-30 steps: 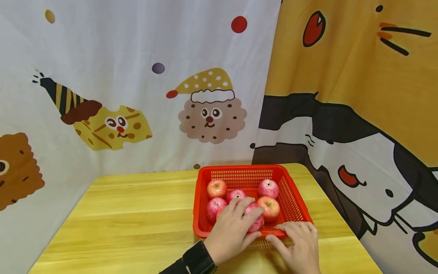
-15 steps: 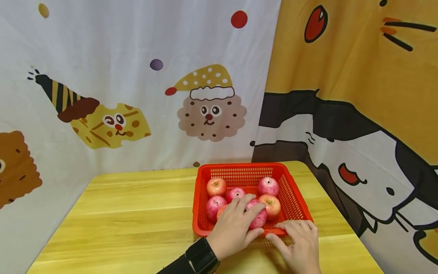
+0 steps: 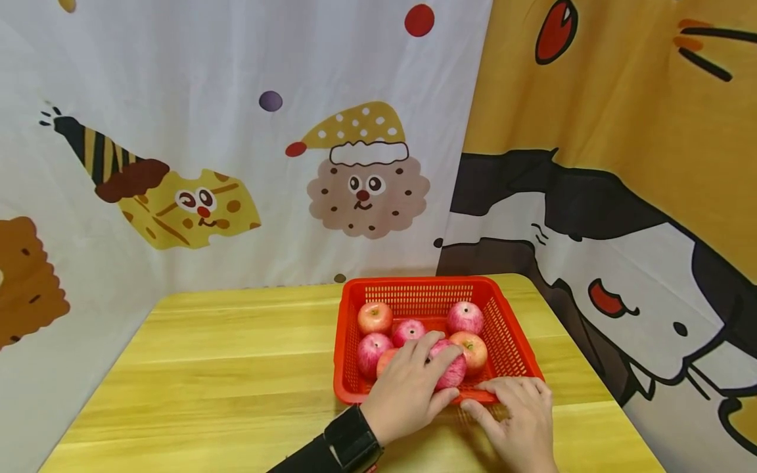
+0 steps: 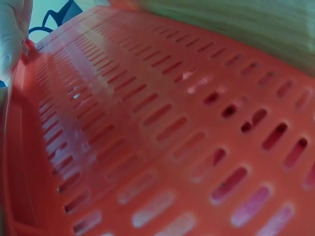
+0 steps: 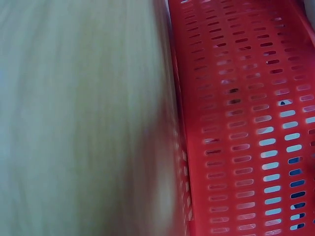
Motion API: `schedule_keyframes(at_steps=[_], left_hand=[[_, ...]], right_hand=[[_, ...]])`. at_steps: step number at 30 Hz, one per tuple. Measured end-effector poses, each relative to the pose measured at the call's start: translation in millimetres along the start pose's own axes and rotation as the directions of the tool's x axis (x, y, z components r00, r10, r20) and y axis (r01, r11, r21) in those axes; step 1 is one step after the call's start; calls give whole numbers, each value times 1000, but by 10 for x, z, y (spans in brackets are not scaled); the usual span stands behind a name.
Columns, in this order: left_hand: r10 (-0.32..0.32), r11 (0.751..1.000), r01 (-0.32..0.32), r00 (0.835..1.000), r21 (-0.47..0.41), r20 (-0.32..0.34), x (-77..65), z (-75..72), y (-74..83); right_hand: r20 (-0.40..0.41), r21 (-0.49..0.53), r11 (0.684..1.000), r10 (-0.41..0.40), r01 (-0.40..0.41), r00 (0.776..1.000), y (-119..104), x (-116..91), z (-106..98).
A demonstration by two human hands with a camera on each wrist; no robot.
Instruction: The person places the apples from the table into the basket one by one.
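Note:
My left hand (image 3: 405,391) reaches over the front rim of a red plastic basket (image 3: 514,328). Its fingers curl over a pink-red apple (image 3: 453,369) near the front, with the thumb low at the rim. At the basket's front right, my right hand (image 3: 517,420) pinches the rim between thumb and fingers. Several other apples lie inside, among them a yellow-red one (image 3: 471,355) touching the held apple's right side and a pink one (image 3: 465,318) at the back. Another apple (image 3: 387,360) is partly hidden behind my left hand. Both wrist views show mostly the slotted basket wall (image 4: 147,98).
The basket stands on a yellow wood-grain table (image 3: 236,368), toward its right side. Behind it hangs a white cartoon-print curtain (image 3: 225,79), with a yellow one (image 3: 603,118) on the right. A black band (image 3: 353,439) is strapped round my left wrist.
My left hand has shifted slightly right with the pink-red apple, bringing it against the yellow-red one. The right hand stays on the rim. The head view has tilted a little.

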State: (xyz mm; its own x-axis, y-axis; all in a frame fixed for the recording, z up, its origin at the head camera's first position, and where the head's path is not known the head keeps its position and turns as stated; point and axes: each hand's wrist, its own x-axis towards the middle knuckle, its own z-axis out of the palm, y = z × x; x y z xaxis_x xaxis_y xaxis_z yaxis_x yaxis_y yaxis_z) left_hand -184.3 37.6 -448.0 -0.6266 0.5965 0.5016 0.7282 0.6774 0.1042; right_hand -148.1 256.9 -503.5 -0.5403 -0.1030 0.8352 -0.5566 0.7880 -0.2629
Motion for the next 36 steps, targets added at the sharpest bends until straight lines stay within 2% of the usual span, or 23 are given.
schedule_keyframes(at_steps=[10,16,20,26,32,36], left_hand=[[-20,1000,20,999,-10,-25,10,18,20],[-28,998,26,999,-62,-32,-15,41,-6],[-69,994,65,997,-92,-39,-12,44,-14],[-142,987,139,989,-78,-38,14,37,-16],[-163,985,161,986,-54,-28,26,29,-13],[-172,984,170,984,-47,-49,21,40,-15]], right_hand=[[-2,-5,1000,-1,1,1000,-7,5,-2],[-3,-3,1000,-6,6,1000,2,5,-2],[-2,-2,1000,-2,2,1000,6,3,1],[3,5,1000,5,-5,1000,-2,4,-1],[4,5,1000,10,-10,1000,-5,9,-9],[6,6,1000,8,-8,1000,-8,11,-9]])
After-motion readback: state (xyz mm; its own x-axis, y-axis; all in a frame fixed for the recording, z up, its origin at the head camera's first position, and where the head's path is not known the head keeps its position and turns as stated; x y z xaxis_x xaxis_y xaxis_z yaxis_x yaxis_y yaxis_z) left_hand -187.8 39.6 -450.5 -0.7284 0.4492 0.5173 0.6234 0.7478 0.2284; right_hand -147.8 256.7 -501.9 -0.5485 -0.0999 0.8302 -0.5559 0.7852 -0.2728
